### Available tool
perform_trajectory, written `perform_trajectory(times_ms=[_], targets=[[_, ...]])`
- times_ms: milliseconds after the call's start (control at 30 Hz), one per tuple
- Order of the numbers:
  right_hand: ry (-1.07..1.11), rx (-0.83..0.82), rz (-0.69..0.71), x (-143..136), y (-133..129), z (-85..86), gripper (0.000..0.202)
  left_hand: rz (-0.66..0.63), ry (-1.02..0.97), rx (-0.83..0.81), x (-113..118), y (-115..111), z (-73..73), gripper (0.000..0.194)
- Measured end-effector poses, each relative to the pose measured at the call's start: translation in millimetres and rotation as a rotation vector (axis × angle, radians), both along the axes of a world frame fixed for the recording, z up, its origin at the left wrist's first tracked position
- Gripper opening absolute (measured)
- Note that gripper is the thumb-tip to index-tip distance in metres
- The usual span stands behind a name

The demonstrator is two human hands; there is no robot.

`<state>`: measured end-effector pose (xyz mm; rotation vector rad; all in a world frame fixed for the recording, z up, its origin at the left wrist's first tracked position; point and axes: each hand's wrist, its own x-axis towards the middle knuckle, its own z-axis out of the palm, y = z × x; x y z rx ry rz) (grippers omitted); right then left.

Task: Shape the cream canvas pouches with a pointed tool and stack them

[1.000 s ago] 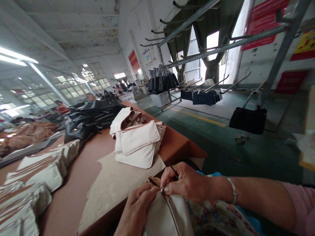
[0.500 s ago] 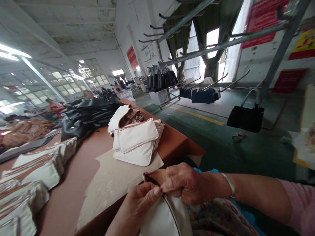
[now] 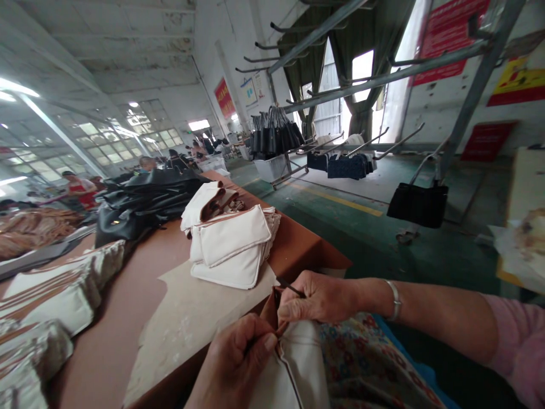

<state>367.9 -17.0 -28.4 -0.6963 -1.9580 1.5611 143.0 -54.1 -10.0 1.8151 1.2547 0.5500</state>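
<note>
A white pouch piece (image 3: 272,378) with brown lining and a dark line, a zipper or seam, down its middle lies over the lap. My left hand (image 3: 240,355) pinches it at the top end of that line, thumb on top. Close beside, my right hand (image 3: 317,298) is closed on the raised brown lining (image 3: 269,311) at the pouch's end. From its fingers a thin dark stick-like piece (image 3: 290,286) points toward the table; its kind is unclear. On the table ahead sits a pile of similar white pouches (image 3: 232,238).
Under the pile are a brown table (image 3: 149,267) and a beige sheet (image 3: 170,318). Stacked white pieces (image 3: 63,284) lie left, black material (image 3: 145,199) behind. A metal rack (image 3: 357,85) with hanging bags stands right. People work far off, one in a red apron (image 3: 79,190).
My right hand has turned and lifted slightly, and the thin dark piece now shows in it. The brown lining stands up more between my hands. The view has shifted a little.
</note>
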Motion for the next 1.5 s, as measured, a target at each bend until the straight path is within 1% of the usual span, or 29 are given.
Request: perform_trajectory(times_ms=[100, 167, 200, 267, 367, 400, 433, 500, 567, 667, 733, 800, 867, 900, 967, 1067, 1167, 1267, 1367, 1433, 1500], targets=[[0.005, 0.069, 0.044, -6.1, 1.2, 1.2, 0.028, -0.003, 0.058, 0.069, 0.5, 0.3, 3.2, 0.033], [0.051, 0.105, 0.053, -10.5, -0.8, -2.3, 0.022, -0.022, 0.021, 0.053, 0.3, -0.1, 1.6, 0.034], [0.091, 0.102, 0.056, -12.4, -2.0, -4.9, 0.022, -0.042, -0.035, 0.021, -0.1, -0.2, -0.8, 0.035], [0.180, 0.057, 0.071, -15.1, -4.1, -11.2, 0.025, -0.056, -0.207, -0.090, -1.2, -0.2, -8.5, 0.036], [0.251, -0.003, 0.055, -16.4, -3.9, -20.0, 0.029, 0.003, -0.508, -0.359, -3.3, 2.0, -22.0, 0.036], [0.244, 0.002, 0.040, -16.2, -3.0, -21.9, 0.029, 0.014, -0.566, -0.436, -4.0, 3.3, -25.1, 0.037], [0.229, 0.014, 0.029, -15.9, -2.0, -23.2, 0.029, 0.024, -0.589, -0.474, -4.5, 4.7, -26.8, 0.039], [0.192, 0.052, 0.024, -15.6, 0.1, -24.4, 0.028, 0.038, -0.551, -0.456, -4.6, 7.6, -26.3, 0.043], [0.162, 0.095, 0.008, -15.9, 1.2, -24.9, 0.027, 0.042, -0.482, -0.426, -3.7, 9.4, -22.9, 0.044], [0.132, 0.124, -0.024, -16.5, 1.1, -27.0, 0.025, -0.010, -0.433, -0.415, -2.2, 8.7, -19.3, 0.040], [0.117, 0.041, -0.005, -15.2, 0.8, -28.6, 0.027, -0.001, -0.423, -0.380, -3.1, 6.1, -19.8, 0.040], [0.106, -0.118, 0.014, -11.8, 0.8, -27.9, 0.036, 0.042, -0.436, -0.396, -6.1, 3.5, -21.8, 0.039], [0.108, -0.277, -0.001, -7.4, 1.3, -23.1, 0.045, 0.074, -0.457, -0.442, -10.7, 2.4, -24.9, 0.040], [0.106, -0.327, -0.019, -5.1, 1.7, -19.4, 0.045, 0.084, -0.463, -0.453, -13.2, 2.7, -26.9, 0.041], [0.080, -0.357, -0.053, -1.6, 2.6, -10.8, 0.038, 0.101, -0.469, -0.463, -17.7, 4.7, -31.2, 0.042], [-0.036, -0.297, -0.066, 0.0, 3.6, -2.7, 0.030, 0.099, -0.463, -0.474, -21.8, 7.6, -36.2, 0.042], [-0.103, -0.171, -0.036, -3.6, 4.0, -5.9, 0.030, 0.060, -0.424, -0.442, -22.4, 7.4, -35.8, 0.042], [-0.056, -0.024, -0.022, -11.2, 2.3, -14.3, 0.024, 0.027, -0.346, -0.365, -21.1, 6.1, -31.2, 0.042], [0.011, 0.063, -0.044, -17.7, -1.2, -18.6, 0.017, 0.000, -0.289, -0.287, -21.4, 7.5, -26.8, 0.042], [0.037, 0.086, -0.076, -17.4, -1.9, -19.4, 0.013, -0.065, -0.257, -0.317, -25.0, 10.1, -25.1, 0.044], [0.048, 0.043, -0.127, -12.1, 1.3, -21.1, 0.015, -0.171, -0.239, -0.430, -32.0, 12.8, -24.5, 0.046]])
